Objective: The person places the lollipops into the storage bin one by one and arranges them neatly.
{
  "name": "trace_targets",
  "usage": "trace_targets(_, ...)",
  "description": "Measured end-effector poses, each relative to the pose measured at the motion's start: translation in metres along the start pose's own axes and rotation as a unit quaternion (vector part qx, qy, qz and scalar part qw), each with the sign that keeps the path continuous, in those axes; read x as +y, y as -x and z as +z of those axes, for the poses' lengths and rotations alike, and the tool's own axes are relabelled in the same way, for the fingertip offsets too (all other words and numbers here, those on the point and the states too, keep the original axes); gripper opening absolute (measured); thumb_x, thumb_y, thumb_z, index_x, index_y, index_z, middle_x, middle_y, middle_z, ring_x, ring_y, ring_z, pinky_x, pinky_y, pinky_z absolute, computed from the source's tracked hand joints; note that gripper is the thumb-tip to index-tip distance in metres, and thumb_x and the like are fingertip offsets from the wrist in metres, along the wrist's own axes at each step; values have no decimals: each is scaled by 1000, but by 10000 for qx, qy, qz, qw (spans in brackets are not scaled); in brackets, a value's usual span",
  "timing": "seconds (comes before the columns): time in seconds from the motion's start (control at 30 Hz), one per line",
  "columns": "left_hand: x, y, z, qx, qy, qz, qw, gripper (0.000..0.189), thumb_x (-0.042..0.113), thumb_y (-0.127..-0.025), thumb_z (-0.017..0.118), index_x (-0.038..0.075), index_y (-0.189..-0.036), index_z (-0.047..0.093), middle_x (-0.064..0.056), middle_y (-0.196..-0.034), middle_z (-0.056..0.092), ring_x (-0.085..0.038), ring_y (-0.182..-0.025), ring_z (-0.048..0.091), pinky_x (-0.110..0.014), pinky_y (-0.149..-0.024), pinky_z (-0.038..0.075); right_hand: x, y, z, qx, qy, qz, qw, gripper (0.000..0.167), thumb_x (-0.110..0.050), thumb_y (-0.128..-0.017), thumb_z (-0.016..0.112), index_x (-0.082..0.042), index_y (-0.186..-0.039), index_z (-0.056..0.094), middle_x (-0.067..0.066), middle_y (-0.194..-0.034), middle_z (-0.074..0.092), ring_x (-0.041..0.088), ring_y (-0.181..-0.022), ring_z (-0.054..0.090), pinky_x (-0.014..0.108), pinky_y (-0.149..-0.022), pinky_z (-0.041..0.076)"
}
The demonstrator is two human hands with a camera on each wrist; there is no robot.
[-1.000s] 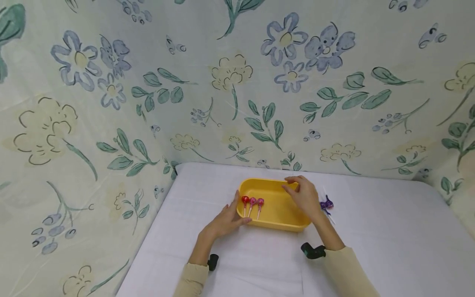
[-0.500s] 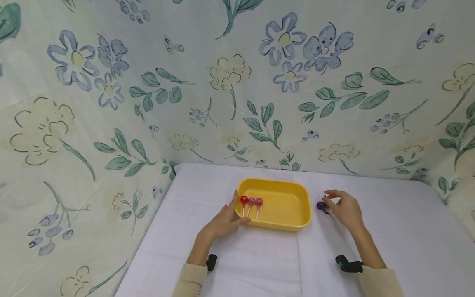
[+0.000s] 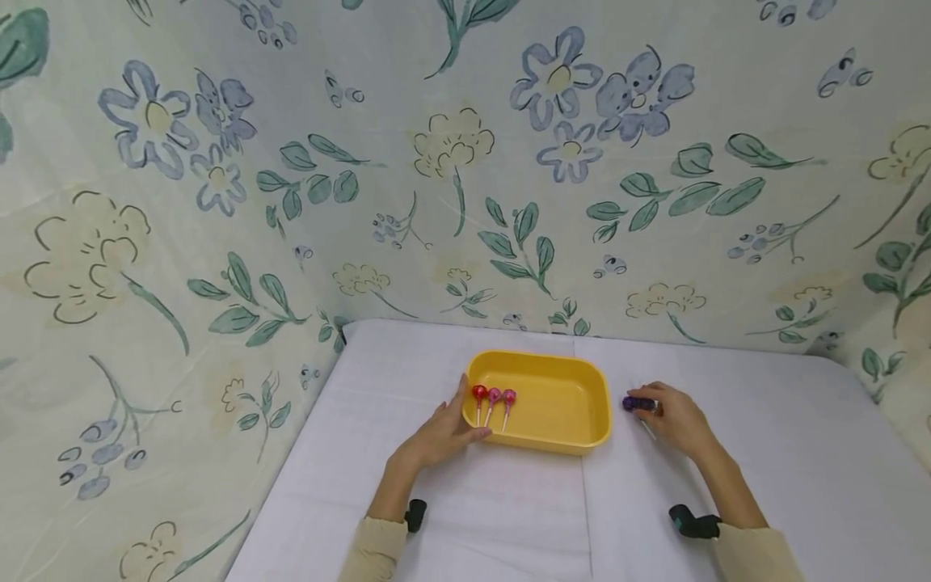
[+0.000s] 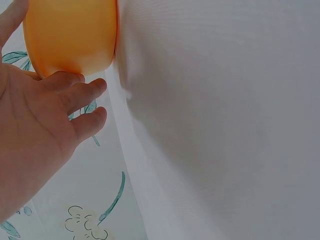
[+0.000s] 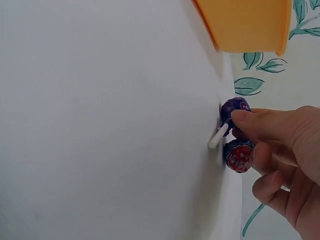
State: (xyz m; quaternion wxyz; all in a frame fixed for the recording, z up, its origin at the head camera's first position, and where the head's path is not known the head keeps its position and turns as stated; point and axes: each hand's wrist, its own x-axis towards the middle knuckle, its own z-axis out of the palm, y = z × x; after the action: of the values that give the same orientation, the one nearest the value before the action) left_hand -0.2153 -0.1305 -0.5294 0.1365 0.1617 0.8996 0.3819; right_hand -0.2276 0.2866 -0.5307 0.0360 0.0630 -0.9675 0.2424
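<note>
Head view: one yellow tray (image 3: 560, 404), rectangular with rounded corners, on a white cloth (image 3: 509, 517) right of centre in the lower half of the frame. Contents, at the tray's left end: one red lollipop (image 3: 479, 391), one pink lollipop (image 3: 494, 395), and a second pink lollipop (image 3: 510, 396), side by side, heads toward the top of the frame, white sticks toward the bottom. Left hand (image 3: 436, 436), lower centre: fingers spread and relaxed, laid against the tray's left end, thumb at the lower left corner of its rim; in the left wrist view, fingertips touch the tray wall at upper left. Right hand (image 3: 676, 416), right of the tray and apart from it: thumb and forefinger pinch a purple-wrapped lollipop (image 5: 234, 108), seen right of centre in the right wrist view. Directly below that one in the same view, beside the bent fingers: a lollipop in red and blue wrapper (image 5: 239, 159). Attire: beige sleeves (image 3: 374, 550) at the lower edge of the head view; a black device (image 3: 694, 524) at the right wrist. Backdrop: floral fabric (image 3: 393, 194), pale, with blue, yellow and green motifs, across the upper frame.
</note>
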Motion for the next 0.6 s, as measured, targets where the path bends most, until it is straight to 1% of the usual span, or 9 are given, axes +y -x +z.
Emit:
trace_targets(0.07, 1, 0, -1, -7, 16, -14, 10000, 105, 55, -98, 65, 21, -167, -6, -4, -176, 4, -27, -162, 18, -52, -134, 9, 1, -1, 2, -97, 41, 91, 9999, 34, -1, -88, 79, -2, -121, 75, 20, -109, 69, 21, -80, 55, 33, -69, 57)
trace_targets(0.13, 1, 1, -1, -5, 17, -23, 10000, 105, 55, -98, 65, 21, -167, -6, -4, -176, 4, -27, -162, 18, -52, -134, 9, 3, -2, 3, -184, 43, 167, 9997, 34, -3, -89, 78, -1, -122, 74, 20, -108, 69, 25, -84, 58, 43, -77, 61)
trace_targets(0.23, 2, 1, -1, -9, 2, -66, 10000, 106, 55, -97, 65, 23, -167, -7, -2, -176, 4, -26, -162, 17, -51, -134, 8, 4, -2, 3, -221, 62, 201, 9995, 34, -4, -89, 79, -1, -123, 74, 19, -107, 69, 29, -90, 62, 54, -87, 60)
trace_targets(0.3, 2, 1, -1, -1, 4, -77, 10000, 107, 56, -97, 65, 23, -167, -8, -2, -176, 5, -27, -162, 18, -52, -134, 9, 5, -3, 3, -205, 91, 153, 9996, 34, -6, -89, 79, 1, -121, 74, 20, -107, 70, 32, -93, 63, 58, -90, 58)
trace_targets(0.4, 3, 1, -1, -5, 20, -121, 9999, 107, 56, -96, 66, 24, -167, -8, 0, -176, 4, -27, -162, 19, -51, -134, 9, 5, -3, 2, -141, 131, 107, 9998, 35, -11, -87, 82, 2, -119, 74, 19, -105, 72, 34, -95, 64, 61, -91, 56)
trace_targets(0.5, 2, 0, -1, -8, 31, -91, 10000, 106, 55, -97, 66, 23, -167, -7, -2, -176, 4, -29, -162, 18, -52, -134, 9, 5, -3, 3, -78, 165, 106, 9998, 37, -17, -85, 85, 2, -116, 75, 19, -103, 72, 34, -93, 64, 60, -89, 56)
trace_targets(0.6, 1, -1, -1, -23, 22, -57, 10000, 105, 54, -98, 65, 22, -167, -8, -2, -176, 4, -27, -162, 17, -51, -134, 8, 5, -3, 6, 7, 122, 127, 9998, 36, -16, -84, 86, -1, -115, 76, 19, -106, 73, 31, -91, 63, 55, -85, 58)
